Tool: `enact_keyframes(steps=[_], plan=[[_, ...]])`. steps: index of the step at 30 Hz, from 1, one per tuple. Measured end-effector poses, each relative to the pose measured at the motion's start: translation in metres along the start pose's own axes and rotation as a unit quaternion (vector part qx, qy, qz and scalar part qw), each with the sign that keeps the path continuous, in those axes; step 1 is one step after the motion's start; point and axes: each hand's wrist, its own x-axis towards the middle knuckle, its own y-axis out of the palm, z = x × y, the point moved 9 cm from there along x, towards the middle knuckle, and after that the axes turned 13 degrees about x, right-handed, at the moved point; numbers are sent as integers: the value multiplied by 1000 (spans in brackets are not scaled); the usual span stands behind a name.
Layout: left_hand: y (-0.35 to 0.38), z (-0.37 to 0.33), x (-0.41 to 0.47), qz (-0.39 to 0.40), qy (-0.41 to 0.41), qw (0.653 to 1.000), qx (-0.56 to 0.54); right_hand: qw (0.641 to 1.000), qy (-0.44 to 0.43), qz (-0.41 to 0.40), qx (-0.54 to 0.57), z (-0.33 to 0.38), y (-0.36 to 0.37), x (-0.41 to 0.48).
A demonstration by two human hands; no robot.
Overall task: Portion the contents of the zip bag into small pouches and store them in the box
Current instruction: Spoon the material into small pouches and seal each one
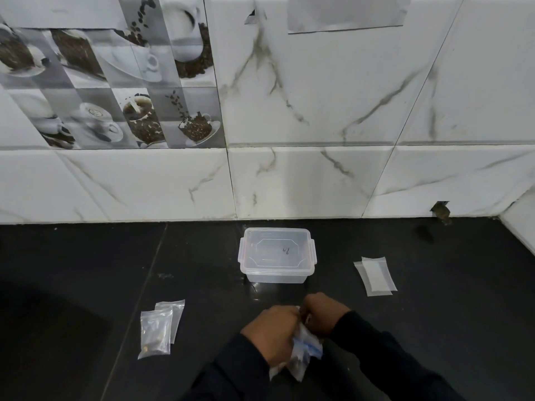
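Note:
My left hand (pixel 270 334) and my right hand (pixel 324 314) meet over the dark counter, both gripping a crumpled clear plastic zip bag (pixel 304 354) with a blue strip; its contents are hidden. Behind them stands a clear plastic box (pixel 277 256) with its lid on, near the wall. Two small clear pouches (pixel 157 328) lie overlapped to the left, the front one holding small dark bits. A flat empty pouch (pixel 376 274) lies to the right.
The black counter (pixel 86 270) meets a white marble-tiled wall (pixel 318 183) at the back. A raised white edge (pixel 521 227) closes the far right corner, with a small chipped hole (pixel 441 211) in the tile beside it.

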Motion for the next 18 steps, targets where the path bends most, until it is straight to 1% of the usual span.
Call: enact_keyframes(steps=[2,3,5,8,10,12,15,18], plan=[[-4,6,0,-11,4,1000,-19,986,56,30,155,-14,0,-4],[-4,10,0,-15,0,999,-29,974,75,23,212,-20,-3,-7],[-1,13,-2,-8,-6,999,-45,961,74,-23,265,-30,-15,-11],[14,16,-9,15,-47,997,-61,951,21,-94,293,-30,-31,-13],[27,17,-13,0,-85,994,-76,945,-17,-127,301,-24,-40,-17],[41,16,-15,-11,-120,988,-95,942,-44,-142,301,-17,-43,-18],[51,13,-15,-36,-154,980,-123,938,-47,-145,313,-17,-40,-16],[48,15,-19,-66,-160,974,-145,939,-30,-151,308,-22,-35,-15]])
